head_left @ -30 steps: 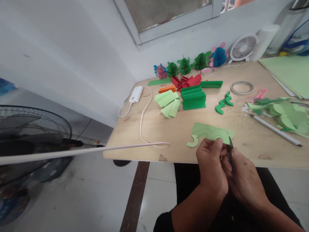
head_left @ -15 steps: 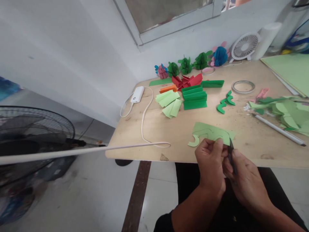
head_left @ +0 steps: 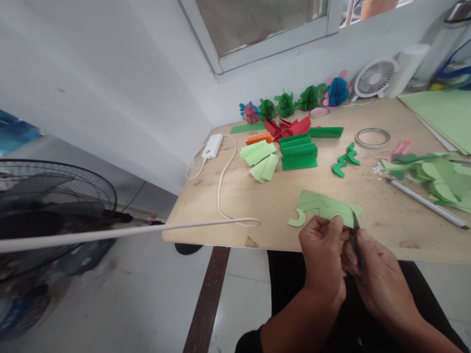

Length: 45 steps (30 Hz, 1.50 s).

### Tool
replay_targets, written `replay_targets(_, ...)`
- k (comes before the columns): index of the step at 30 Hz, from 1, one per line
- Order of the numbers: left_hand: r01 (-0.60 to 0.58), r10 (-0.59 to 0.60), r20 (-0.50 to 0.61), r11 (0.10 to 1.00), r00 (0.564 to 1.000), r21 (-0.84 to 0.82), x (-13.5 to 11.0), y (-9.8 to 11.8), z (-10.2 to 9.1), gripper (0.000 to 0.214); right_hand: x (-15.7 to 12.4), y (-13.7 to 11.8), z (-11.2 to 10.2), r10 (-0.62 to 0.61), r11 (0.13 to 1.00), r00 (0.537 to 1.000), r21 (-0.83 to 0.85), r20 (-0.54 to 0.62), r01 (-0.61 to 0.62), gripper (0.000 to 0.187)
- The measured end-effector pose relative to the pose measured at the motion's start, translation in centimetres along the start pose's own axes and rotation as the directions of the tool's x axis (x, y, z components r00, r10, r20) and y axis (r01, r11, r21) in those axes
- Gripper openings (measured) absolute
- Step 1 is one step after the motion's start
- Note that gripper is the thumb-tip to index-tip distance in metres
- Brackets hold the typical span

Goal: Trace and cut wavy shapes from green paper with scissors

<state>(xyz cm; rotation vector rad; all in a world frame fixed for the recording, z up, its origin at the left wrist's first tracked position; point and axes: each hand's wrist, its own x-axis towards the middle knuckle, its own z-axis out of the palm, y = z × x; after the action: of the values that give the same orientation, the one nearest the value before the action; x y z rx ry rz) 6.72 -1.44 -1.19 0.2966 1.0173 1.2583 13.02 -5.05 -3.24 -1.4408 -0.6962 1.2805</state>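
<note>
Near the table's front edge, my left hand (head_left: 324,250) pinches a light green paper sheet (head_left: 312,200) that bears drawn curved lines. My right hand (head_left: 379,269) is closed on dark scissors (head_left: 356,238), whose blades meet the sheet at its right end. The scissors' handles are mostly hidden by my fingers. Just left of my left hand lies a curved light green paper piece (head_left: 297,218). Farther back are dark green curved cutouts (head_left: 345,161), folded green paper strips (head_left: 299,152) and light green strips (head_left: 259,159).
A pencil-like white stick (head_left: 429,203) lies right, beside paper scraps (head_left: 441,176). A tape roll (head_left: 372,138), a small white fan (head_left: 376,78) and paper ornaments (head_left: 285,105) stand farther back. A white power bank (head_left: 212,146) trails a cable at left; a large fan (head_left: 55,211) stands beyond the table.
The view has tilted slightly, so the tabletop things sit a little lower. The scissors' blades have shifted slightly along the sheet's right end. Both hands keep their hold.
</note>
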Motion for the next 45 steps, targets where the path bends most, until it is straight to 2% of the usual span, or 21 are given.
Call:
replay_targets(10, 0.000, 0.000, 0.006, 1.000, 1.000, -0.008, -0.1, 0.1, -0.1, 0.029, 0.0, 0.0, -0.1, 0.015, 1.000, 0.999, 0.010, -0.031, -0.014, 0.052)
replay_targets(14, 0.001, -0.001, 0.001, 1.000, 1.000, 0.001, 0.0, 0.2, -0.2, 0.031, 0.0, -0.3, -0.4, 0.011, 0.998, 1.000, -0.066, -0.014, -0.012, 0.055)
replay_targets(23, 0.006, -0.006, 0.034, 1.000, 0.999, -0.011, 0.0, 0.5, -0.3, 0.025, 0.1, -0.8, -0.5, 0.048, 0.995, 0.999, -0.086, 0.002, -0.048, 0.057)
replay_targets(35, 0.050, -0.057, 0.147, 0.997, 0.987, 0.050, 0.4, 1.2, -0.9, 0.026, 0.1, 0.3, -1.7, 0.108, 0.994, 0.993, -0.035, 0.046, -0.107, 0.058)
replay_targets(45, 0.037, -0.054, 0.141, 0.992, 0.989, 0.120, 1.0, 1.4, -1.6, 0.027, 0.2, 0.7, -2.0, 0.138, 0.990, 0.987, 0.025, 0.079, -0.140, 0.057)
